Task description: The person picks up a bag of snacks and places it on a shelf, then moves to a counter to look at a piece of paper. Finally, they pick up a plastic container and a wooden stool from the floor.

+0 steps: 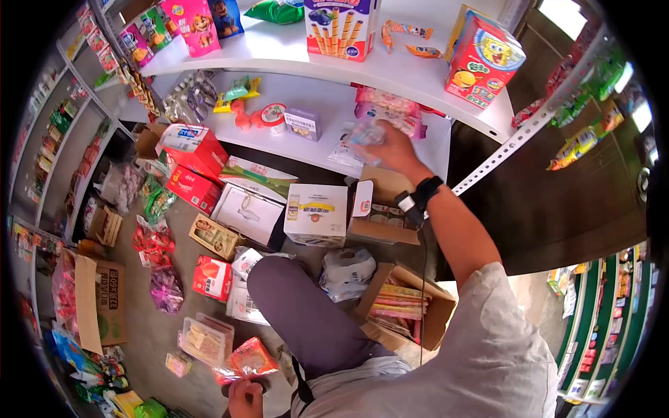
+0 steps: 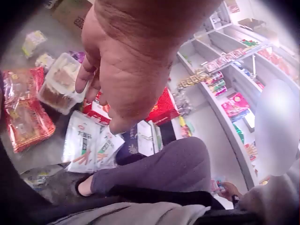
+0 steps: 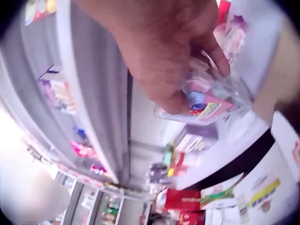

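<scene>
My right hand (image 1: 391, 148) grips a clear plastic pack (image 3: 206, 101) with blue, pink and yellow print, the thumb on one side and the fingers over the other. In the head view it is over the right part of the lower white shelf (image 1: 279, 139), beside pink bags (image 1: 387, 108) and a small purple-grey box (image 1: 302, 124). My left hand (image 2: 126, 70) hangs with loosely bent fingers and holds nothing. Near it in the head view are a red packet (image 1: 252, 357) and clear plastic tubs (image 1: 205, 339) on the floor.
Under the shelf stand a white carton (image 1: 316, 212), an open brown box (image 1: 383, 209) and red boxes (image 1: 194, 150). A box of packets (image 1: 401, 306) sits right of my knee. The upper shelf (image 1: 279, 56) juts out above, with a perforated metal post (image 1: 502, 143) at its right.
</scene>
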Demonstrator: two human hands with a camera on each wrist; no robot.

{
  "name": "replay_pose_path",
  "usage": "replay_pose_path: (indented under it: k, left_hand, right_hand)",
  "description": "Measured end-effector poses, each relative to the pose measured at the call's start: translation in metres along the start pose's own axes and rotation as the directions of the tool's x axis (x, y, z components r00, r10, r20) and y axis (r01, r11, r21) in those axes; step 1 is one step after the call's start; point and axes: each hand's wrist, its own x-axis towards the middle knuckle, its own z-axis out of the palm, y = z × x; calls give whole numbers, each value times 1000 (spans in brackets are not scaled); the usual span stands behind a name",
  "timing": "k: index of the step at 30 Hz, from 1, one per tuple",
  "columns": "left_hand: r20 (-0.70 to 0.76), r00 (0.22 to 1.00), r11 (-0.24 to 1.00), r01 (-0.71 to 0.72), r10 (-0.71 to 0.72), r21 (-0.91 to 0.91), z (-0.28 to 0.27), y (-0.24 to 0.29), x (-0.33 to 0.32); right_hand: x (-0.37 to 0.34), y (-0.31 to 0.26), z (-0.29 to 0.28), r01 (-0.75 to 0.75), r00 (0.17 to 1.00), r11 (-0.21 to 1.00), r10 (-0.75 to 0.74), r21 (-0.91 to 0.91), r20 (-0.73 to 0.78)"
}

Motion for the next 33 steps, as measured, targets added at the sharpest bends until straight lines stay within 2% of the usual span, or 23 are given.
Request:
replay_pose_path:
  k: [1,2,4,6,7,8,10,12,13,15,17,18,20,22,23,24,25,26,27,28,29,31,33]
  left_hand:
    - [59,998,999,10,-8,-34,6,-3,-4]
    - [30,999,993,39,-36,-108,8,10,-3]
    - [4,1000,1000,13,-13,-19,24,1,-11]
    - [25,1000,994,5,-8,106,35,-9,-18]
    - [59,995,996,83,-86,45,39,-11,-19]
    - [98,982,987,161,-159,-12,39,-8,-18]
    - [169,948,957,282,-268,-67,42,-7,-16]
    - [173,944,950,299,-281,-87,52,-13,-19]
    - [173,942,947,307,-287,-95,56,-16,-20]
    - [193,944,956,285,-268,-68,59,-17,-18]
    - [183,954,961,257,-236,-100,66,-25,-22]
    - [199,937,947,308,-287,-87,60,-18,-19]
    - [232,892,910,410,-387,-60,49,-5,-15]
    - [215,913,919,376,-346,-119,56,-38,-23]
    - [186,916,913,383,-356,-138,58,-60,-35]
    - [121,927,920,369,-354,-132,63,-86,-48]
    - [58,912,905,409,-405,-117,47,-75,-42]
    - [54,918,903,397,-393,-163,28,-72,-36]
    - [-30,920,909,381,-391,-169,15,-81,-36]
    - [-18,825,822,561,-565,-99,-17,-61,-19]
    - [-138,809,820,557,-571,-133,-15,-95,-32]
    - [-134,704,716,678,-698,-168,-25,-150,-45]
    - [-135,579,594,770,-804,-232,-35,-195,-45]
  right_hand:
    - [11,27,-10,-30,999,992,32,-125,15]
    - [17,44,-20,-132,989,984,138,-122,42]
    - [28,68,-34,-326,936,937,338,-125,94]
    - [34,80,-45,-387,886,916,401,-105,233]
    - [37,86,-54,-419,853,903,429,-97,297]
    - [52,126,-53,-441,800,882,471,-170,372]
    - [57,131,-55,-447,778,875,482,-185,403]
    - [60,142,-51,-475,759,861,505,-180,412]
    - [62,151,-47,-444,796,887,457,-131,397]
    - [61,144,-40,-457,795,872,489,-176,359]
    - [64,149,-30,-386,777,891,454,-238,436]
    - [66,161,-21,-347,764,899,436,-267,476]
    - [64,192,0,28,871,941,143,-338,470]
    - [67,216,17,140,915,864,74,-484,396]
    - [75,238,8,582,767,691,-289,-429,574]
    - [70,254,5,509,821,498,-33,-702,571]
    - [63,253,0,581,813,262,-239,-771,531]
    - [69,227,-1,561,803,205,-370,-802,467]
    - [63,200,8,472,881,520,-308,-712,359]
    - [55,152,18,329,941,807,-237,-490,241]
    - [45,96,30,186,979,957,-163,-221,120]
    - [-18,-14,64,192,953,981,-184,-9,241]
    - [-89,-126,97,200,894,980,-176,-16,412]
